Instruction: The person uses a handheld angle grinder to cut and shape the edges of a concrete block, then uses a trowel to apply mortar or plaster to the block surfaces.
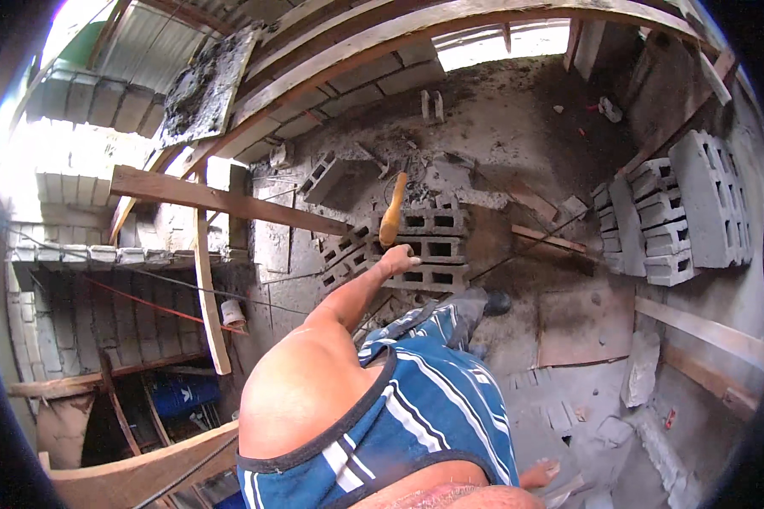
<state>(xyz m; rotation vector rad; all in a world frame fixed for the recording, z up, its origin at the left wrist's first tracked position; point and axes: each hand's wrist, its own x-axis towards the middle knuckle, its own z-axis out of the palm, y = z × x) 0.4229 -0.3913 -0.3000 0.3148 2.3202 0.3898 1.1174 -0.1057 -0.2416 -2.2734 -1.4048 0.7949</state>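
My bare left arm reaches forward to a cluster of grey hollow concrete blocks (446, 261). My left hand (397, 259) is closed at the left end of one block, with its fingers curled at the edge. Just beyond the knuckles is a yellowish wooden handle (393, 212), thicker at its near end; whatever it belongs to cannot be made out. My right hand (539, 473) shows only in part low in the view, beyond my striped blue top, and its fingers are too small and blurred to read.
Several hollow blocks (715, 204) are stacked at the right by the wall. A timber beam (229, 202) juts in from the left, and a wooden post (208, 288) crosses below it. Rubble and boards (581, 327) lie on the floor. A mortar-covered board (204, 89) sits upper left.
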